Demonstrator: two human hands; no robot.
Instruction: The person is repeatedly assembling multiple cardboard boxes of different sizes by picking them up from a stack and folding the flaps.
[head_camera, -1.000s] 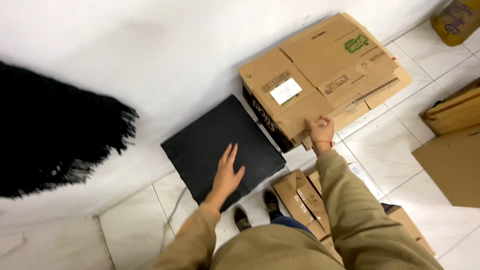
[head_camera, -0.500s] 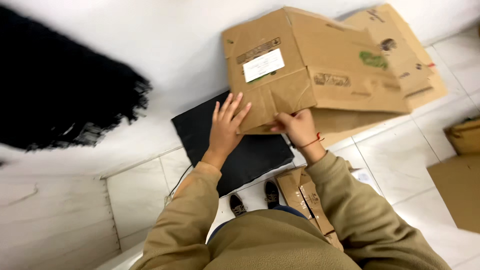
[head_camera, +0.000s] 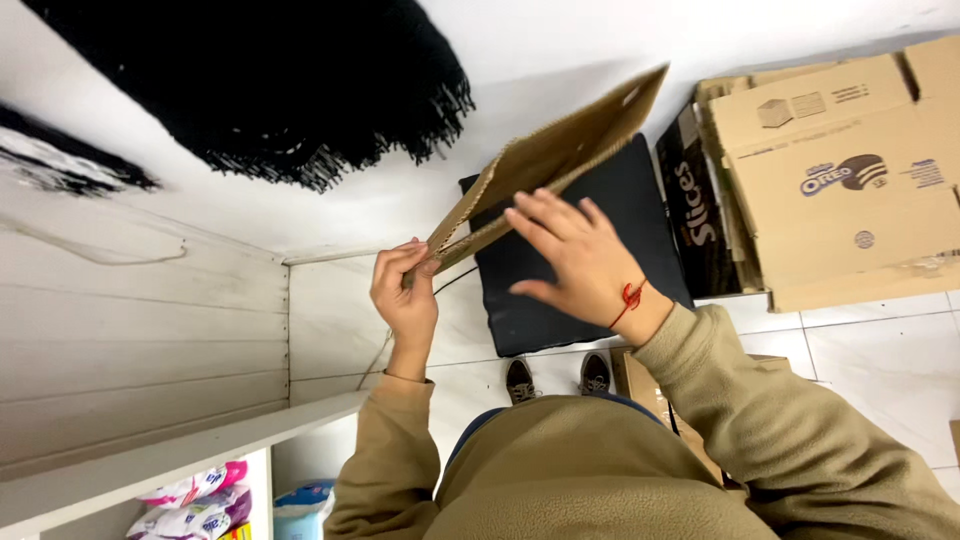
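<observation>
In the middle of the frame the person held a flattened cardboard box (head_camera: 545, 165) up edge-on, tilted so that it rose from lower left to upper right. The left hand (head_camera: 405, 290) was clenched around its lower corner, fingers curled over the edge. The right hand (head_camera: 575, 260) lay spread flat against the near face of the cardboard, fingers straight and apart, not gripping; a red thread (head_camera: 630, 298) circled its wrist.

Behind and below the cardboard, a black cushion (head_camera: 590, 250) lay on the white tiled floor (head_camera: 880, 360). At the right of the frame a stack of flattened cartons (head_camera: 830, 170) lay on the floor, just beside the cushion. A black fringed cloth (head_camera: 280, 80) hung at the upper left. The person's dark shoes (head_camera: 555, 378) showed at lower centre, near the cushion's edge. At the lower left, coloured packets (head_camera: 195, 495) sat under a white shelf (head_camera: 150, 465).
</observation>
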